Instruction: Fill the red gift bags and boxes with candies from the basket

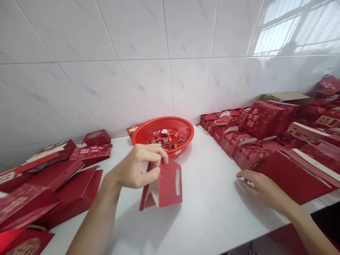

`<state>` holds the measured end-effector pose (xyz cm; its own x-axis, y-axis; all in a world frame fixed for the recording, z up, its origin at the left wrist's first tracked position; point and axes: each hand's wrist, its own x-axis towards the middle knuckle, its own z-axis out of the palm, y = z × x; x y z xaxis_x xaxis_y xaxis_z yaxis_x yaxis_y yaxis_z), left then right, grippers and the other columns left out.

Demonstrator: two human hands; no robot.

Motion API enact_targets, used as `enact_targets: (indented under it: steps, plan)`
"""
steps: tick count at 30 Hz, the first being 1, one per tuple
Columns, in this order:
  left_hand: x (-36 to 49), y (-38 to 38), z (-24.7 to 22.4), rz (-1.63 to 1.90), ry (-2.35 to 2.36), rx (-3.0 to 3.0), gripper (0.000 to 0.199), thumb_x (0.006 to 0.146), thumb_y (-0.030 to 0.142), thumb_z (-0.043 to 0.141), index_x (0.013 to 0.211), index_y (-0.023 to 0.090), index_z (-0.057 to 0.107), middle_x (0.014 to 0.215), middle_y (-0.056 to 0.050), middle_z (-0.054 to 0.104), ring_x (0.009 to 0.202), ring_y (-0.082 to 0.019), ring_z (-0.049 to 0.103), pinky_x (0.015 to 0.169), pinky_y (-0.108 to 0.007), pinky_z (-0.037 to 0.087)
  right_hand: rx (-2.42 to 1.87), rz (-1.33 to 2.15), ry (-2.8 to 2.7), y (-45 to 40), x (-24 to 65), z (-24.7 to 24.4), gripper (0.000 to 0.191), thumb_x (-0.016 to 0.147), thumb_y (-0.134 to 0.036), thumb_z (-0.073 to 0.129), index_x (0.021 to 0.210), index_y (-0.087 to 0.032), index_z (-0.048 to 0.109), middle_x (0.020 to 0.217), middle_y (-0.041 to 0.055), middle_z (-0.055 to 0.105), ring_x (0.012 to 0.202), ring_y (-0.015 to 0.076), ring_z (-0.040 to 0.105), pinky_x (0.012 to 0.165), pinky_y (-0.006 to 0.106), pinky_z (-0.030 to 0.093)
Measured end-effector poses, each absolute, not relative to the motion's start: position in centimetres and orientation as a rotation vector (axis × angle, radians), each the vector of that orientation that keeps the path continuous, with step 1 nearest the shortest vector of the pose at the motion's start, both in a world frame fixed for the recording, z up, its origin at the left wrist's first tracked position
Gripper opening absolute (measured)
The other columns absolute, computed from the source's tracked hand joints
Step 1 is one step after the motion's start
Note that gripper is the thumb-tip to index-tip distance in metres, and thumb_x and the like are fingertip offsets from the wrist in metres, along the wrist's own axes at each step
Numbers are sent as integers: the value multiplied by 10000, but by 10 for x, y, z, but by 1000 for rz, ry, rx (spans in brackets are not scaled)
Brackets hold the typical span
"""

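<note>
My left hand pinches the edge of a small red carton and holds it tilted over the white table, in front of the basket. An oblong white slot shows in the carton's side, and its pale inside is partly visible. Behind it, a red plastic basket holds wrapped candies. On the right, my right hand is low over the table beside a large red bag, its fingers loosely curled and apart with nothing seen between them.
Folded red boxes and bags lie in a pile on the left. Rows of small red gift boxes and upright red bags fill the right side. A tiled wall stands behind the white table.
</note>
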<state>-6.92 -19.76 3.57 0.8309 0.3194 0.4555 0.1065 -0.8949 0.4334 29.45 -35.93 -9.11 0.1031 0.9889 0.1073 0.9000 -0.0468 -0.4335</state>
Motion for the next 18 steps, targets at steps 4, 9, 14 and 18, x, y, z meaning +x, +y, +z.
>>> enact_targets:
  steps: [4,9,14,18]
  plan:
    - [-55,-194,22,601,373,2558,204,635,85,529,510,168,390,870,-48,680,671,-121,568,573,-249,406,-1645,433,-1909,-333,248,-76,339,985,-449,432,1127,-228,647,1122,109,688,837,201,689,734,322,573]
    - [-48,-191,13,535,406,2497,102,671,94,604,667,178,547,1135,-81,659,1009,-219,641,832,-314,506,-1192,566,-2034,-281,187,-52,567,951,-461,562,1467,-311,380,1380,123,543,832,162,669,743,340,596]
    - [-49,-192,16,410,570,2575,382,744,170,655,1119,243,670,1549,-84,389,1400,-319,410,1075,-424,436,-975,767,-1981,-246,165,-39,550,956,-485,567,1428,-237,433,1215,107,636,768,135,631,648,267,540]
    - [-63,-194,27,294,815,2621,470,823,263,618,1292,290,615,1473,-81,473,1266,-297,542,987,-395,502,-1015,852,-1968,-242,160,-41,493,973,-488,536,1390,-232,481,1139,70,675,727,112,600,639,244,489]
